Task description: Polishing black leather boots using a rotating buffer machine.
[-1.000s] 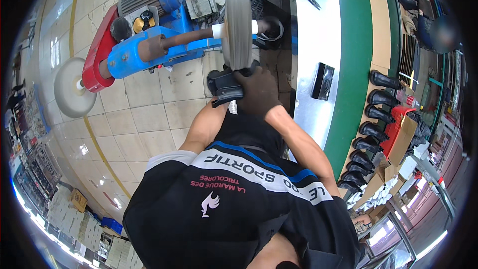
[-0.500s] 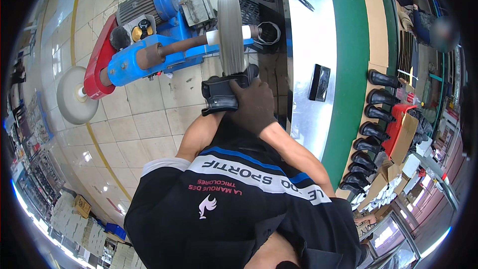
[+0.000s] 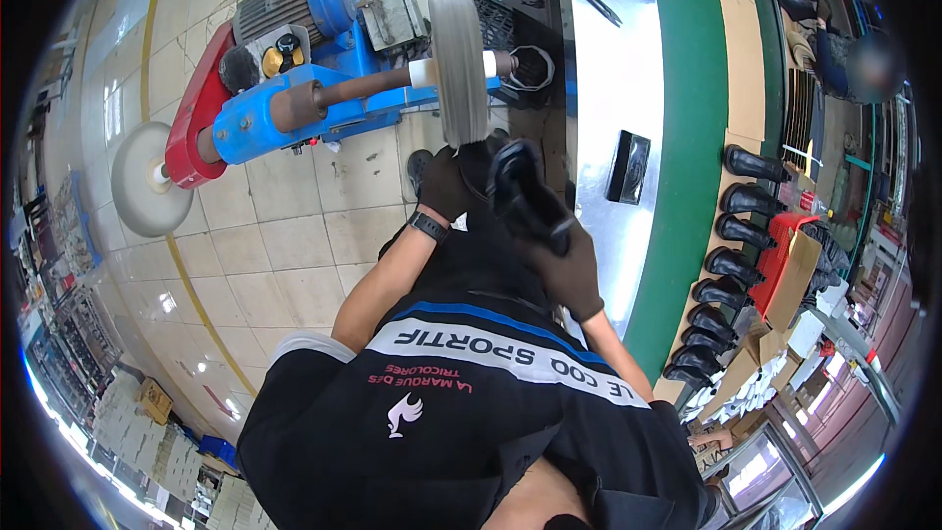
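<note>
A black shoe (image 3: 530, 194), smeared by motion, is tilted just right of and below the buffing wheel (image 3: 457, 69). My right hand (image 3: 569, 273), in a dark brown glove, is closed on the shoe's near end. My left hand (image 3: 446, 185), gloved alike and with a dark watch (image 3: 428, 227) on its wrist, is beside the wheel's lower edge. Its fingers blend into a dark shape below the wheel, so their grip cannot be made out. The wheel is on the shaft of a blue machine (image 3: 255, 123) with a red belt guard (image 3: 201, 108).
A pale second wheel (image 3: 147, 180) sits at the machine's left end. To my right runs a metal-topped bench (image 3: 613, 49) with a black box (image 3: 628, 167) on it. Farther right, several black shoes (image 3: 751, 198) stand in a row by a red crate (image 3: 785, 255). Another person (image 3: 834, 54) is at the far right.
Both hands were together on a black shoe at the wheel. My right hand has moved right and nearer to me with a shoe, while my left hand now shows left of it.
</note>
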{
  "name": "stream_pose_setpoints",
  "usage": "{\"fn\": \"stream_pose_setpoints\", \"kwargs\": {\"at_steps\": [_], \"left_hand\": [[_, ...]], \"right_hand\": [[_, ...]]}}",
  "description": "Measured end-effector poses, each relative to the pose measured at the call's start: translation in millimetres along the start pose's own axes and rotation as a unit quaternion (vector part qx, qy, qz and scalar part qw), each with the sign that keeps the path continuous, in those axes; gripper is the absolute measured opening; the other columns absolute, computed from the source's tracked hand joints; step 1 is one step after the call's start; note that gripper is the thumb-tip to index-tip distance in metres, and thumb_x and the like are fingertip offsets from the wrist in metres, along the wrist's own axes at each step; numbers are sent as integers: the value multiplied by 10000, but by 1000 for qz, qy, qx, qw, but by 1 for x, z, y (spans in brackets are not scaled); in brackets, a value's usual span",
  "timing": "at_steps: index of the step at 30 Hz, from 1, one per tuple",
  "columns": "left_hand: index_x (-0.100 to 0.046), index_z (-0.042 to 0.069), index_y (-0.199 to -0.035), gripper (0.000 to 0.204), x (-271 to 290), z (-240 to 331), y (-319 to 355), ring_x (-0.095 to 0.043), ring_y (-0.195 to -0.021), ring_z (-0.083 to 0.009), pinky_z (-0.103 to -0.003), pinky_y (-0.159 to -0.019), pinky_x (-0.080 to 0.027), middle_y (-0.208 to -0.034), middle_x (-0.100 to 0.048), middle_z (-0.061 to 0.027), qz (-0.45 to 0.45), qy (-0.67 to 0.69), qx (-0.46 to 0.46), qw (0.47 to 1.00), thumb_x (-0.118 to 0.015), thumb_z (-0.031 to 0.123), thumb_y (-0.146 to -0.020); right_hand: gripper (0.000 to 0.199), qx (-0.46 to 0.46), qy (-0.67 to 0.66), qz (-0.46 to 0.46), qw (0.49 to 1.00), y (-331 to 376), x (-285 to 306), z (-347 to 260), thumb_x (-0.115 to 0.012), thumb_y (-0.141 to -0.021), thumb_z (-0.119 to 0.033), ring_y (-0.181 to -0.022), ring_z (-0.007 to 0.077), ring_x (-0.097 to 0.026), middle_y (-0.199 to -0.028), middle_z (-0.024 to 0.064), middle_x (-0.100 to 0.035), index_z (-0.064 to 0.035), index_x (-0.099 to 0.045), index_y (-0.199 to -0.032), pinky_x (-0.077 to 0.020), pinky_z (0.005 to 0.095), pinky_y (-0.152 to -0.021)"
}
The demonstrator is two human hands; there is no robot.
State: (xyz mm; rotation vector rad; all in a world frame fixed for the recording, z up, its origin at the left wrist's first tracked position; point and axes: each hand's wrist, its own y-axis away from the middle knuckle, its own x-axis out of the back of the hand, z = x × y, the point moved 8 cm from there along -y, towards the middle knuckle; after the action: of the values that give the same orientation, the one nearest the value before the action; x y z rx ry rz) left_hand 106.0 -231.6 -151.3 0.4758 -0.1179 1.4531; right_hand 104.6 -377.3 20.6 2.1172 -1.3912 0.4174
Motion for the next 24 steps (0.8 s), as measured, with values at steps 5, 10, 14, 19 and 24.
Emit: {"fn": "stream_pose_setpoints", "kwargs": {"at_steps": [5, 10, 14, 19, 24], "left_hand": [[-544, 35, -1069, 316, 8, -11, -11, -568, -961, -261, -340, -892, -428, -1006, -615, -149, 98, 335, -4, 937, -550, 233, -824], [-507, -2, -1050, 227, 1, -106, -2, -548, -945, -197, -324, -906, -423, -978, -595, -105, 102, 637, 140, 751, -437, 158, -905], [-576, 18, -866, 267, 61, -84, 31, -550, -757, -162, -296, -757, -442, -798, -592, -74, 418, 396, 177, 798, -657, 251, -763], [-564, 14, -860, 260, 109, -18, 34, -527, -701, -132, -274, -687, -438, -783, -576, -41, 486, 233, 154, 829, -698, 183, -715], [-572, 36, -833, 313, 124, 48, 7, -594, -658, -213, -309, -619, -470, -752, -601, -99, 440, -4, 31, 897, -733, 219, -636]], "right_hand": [[373, -275, -405, 7, 872, -10, -47, 104, -580, -766, -227, -858, 198, -599, -966, 69, -612, -23, -573, -1078, -460, 287, -814], [521, -350, -531, -80, 768, -40, -94, 121, -563, -785, -414, -825, 262, -620, -975, 156, -605, -17, -526, -1120, -541, 383, -646], [641, -411, -625, -179, 639, -43, -120, 127, -483, -808, -523, -835, 359, -614, -970, 242, -588, 16, -486, -1155, -549, 462, -647], [592, -392, -588, -179, 684, -40, -124, 118, -440, -823, -547, -857, 307, -619, -969, 169, -608, -47, -520, -1129, -544, 465, -640], [511, -303, -586, -123, 742, -26, -133, 107, -506, -828, -463, -968, 243, -571, -1064, 115, -582, -85, -488, -1172, -508, 438, -750]]}}
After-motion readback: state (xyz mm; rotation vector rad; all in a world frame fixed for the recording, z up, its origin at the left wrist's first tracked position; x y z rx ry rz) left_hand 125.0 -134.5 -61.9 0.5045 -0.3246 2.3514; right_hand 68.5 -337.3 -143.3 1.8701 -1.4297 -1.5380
